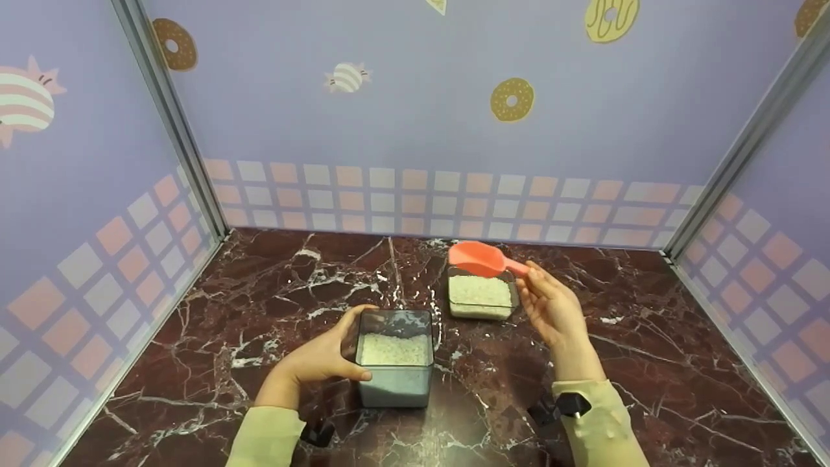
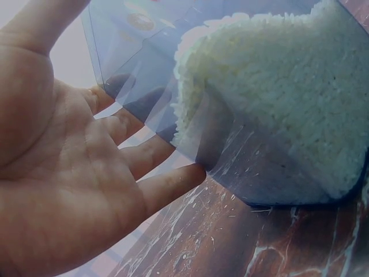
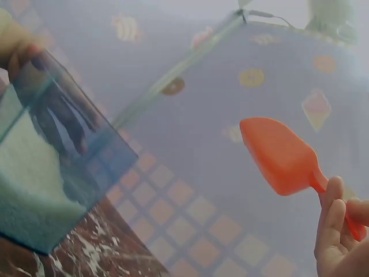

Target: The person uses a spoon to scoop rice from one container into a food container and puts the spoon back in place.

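Upright on the table stands a clear bluish container [image 1: 397, 388], partly filled with white rice [image 2: 277, 98]. My left hand [image 1: 331, 353] holds it from the left side, thumb along the near wall and fingers round the far side. In the left wrist view the fingertips [image 2: 187, 173] meet the see-through wall. My right hand [image 1: 556, 305] grips a red-orange scoop [image 1: 478, 258] by its handle, bowl pointing left. The scoop is raised over a low clear box [image 1: 481, 315] of rice and overlaps its far edge in the head view. The right wrist view shows the scoop's underside.
The dark red marbled table [image 1: 292, 272] has scattered white specks between the container and the low box. Patterned panels [image 1: 415, 117] enclose it at the back and both sides, with metal posts [image 1: 713, 155] at the corners.
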A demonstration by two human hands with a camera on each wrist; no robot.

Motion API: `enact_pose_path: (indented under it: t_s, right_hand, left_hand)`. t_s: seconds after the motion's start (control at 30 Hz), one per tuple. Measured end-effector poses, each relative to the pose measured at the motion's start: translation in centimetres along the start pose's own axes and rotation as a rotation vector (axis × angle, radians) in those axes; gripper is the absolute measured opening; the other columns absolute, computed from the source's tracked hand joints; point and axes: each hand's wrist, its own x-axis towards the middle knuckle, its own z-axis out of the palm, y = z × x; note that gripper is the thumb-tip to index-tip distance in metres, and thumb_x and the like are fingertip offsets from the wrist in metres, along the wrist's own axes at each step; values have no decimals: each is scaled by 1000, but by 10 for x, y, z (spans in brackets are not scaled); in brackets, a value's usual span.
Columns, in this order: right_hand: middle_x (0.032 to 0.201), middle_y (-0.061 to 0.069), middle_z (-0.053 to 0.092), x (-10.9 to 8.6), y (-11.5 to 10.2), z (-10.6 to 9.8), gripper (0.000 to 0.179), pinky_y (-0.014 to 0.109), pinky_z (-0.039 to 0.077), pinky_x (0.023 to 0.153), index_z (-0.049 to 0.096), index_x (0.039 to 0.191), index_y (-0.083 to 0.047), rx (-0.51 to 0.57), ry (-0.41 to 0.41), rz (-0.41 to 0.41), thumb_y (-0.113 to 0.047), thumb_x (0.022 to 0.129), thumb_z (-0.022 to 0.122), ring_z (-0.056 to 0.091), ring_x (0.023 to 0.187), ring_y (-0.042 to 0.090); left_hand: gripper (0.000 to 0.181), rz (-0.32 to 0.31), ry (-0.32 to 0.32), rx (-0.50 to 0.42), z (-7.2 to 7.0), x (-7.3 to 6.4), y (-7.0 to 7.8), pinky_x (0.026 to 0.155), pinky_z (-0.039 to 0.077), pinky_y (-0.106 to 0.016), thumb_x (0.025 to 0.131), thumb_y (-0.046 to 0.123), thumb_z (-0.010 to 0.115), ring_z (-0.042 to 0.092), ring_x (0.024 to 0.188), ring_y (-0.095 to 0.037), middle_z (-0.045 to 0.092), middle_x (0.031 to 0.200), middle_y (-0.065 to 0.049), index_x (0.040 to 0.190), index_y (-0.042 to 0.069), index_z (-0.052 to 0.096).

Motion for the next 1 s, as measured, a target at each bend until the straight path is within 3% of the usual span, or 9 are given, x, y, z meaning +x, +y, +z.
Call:
enact_pose_path:
  t_s: [0.2, 0.4, 0.57, 0.63, 0.77, 0.87, 1.0]
  right_hand:
    - [92, 2, 75, -18, 11, 22, 21, 14, 56, 67, 62, 121, -4, -208, -49, -12, -2, 104, 50, 66, 72, 7]
    - [96, 13, 74, -41, 26, 51, 32, 22, 59, 68, 60, 129, 6, -551, -129, -99, 2, 97, 61, 69, 71, 13]
    - [90, 18, 75, -64, 39, 80, 28, 24, 59, 61, 66, 120, 4, -884, -207, -236, 3, 92, 68, 69, 66, 16]
    - [87, 14, 75, -73, 43, 92, 24, 22, 54, 55, 68, 116, 2, -1073, -250, -326, 0, 92, 70, 63, 62, 14]
    - [85, 7, 75, -87, 51, 115, 18, 20, 53, 56, 68, 112, -2, -1410, -316, -498, -5, 94, 69, 63, 62, 11]
    - [80, 5, 73, -93, 60, 130, 13, 21, 55, 57, 66, 108, -3, -1582, -327, -558, -8, 96, 68, 68, 63, 11]
    - [69, 10, 70, -96, 74, 138, 12, 29, 53, 46, 61, 99, -3, -1781, -289, -669, -7, 93, 71, 69, 56, 23]
  left_hand:
    - [107, 2, 10, 46, -1, -1, 0, 108, 52, -42, 77, 4, 84, 50, 137, -43, 39, 157, -22, 158, 17, 16]
    - [107, 32, -17, -13, -1, 0, 0, 103, 55, -43, 76, -2, 83, 53, 131, -47, 37, 154, -29, 157, 11, 14]
    - [106, 35, -5, 37, -1, 0, 0, 104, 55, -43, 76, 2, 84, 55, 130, -45, 40, 153, -30, 156, 12, 17]
    - [105, 33, -6, 47, -1, 0, 0, 105, 54, -45, 76, 2, 84, 55, 130, -46, 40, 153, -31, 156, 12, 17]
    - [106, 15, 14, 81, -2, 0, 1, 106, 52, -42, 75, 5, 86, 56, 129, -43, 43, 152, -30, 156, 14, 19]
    - [107, -6, 27, 116, -2, 0, 1, 105, 52, -39, 75, 7, 86, 58, 128, -40, 45, 151, -28, 157, 17, 19]
    - [109, -29, 28, 126, -2, -1, 2, 104, 52, -41, 76, 6, 85, 59, 127, -38, 45, 153, -24, 159, 19, 16]
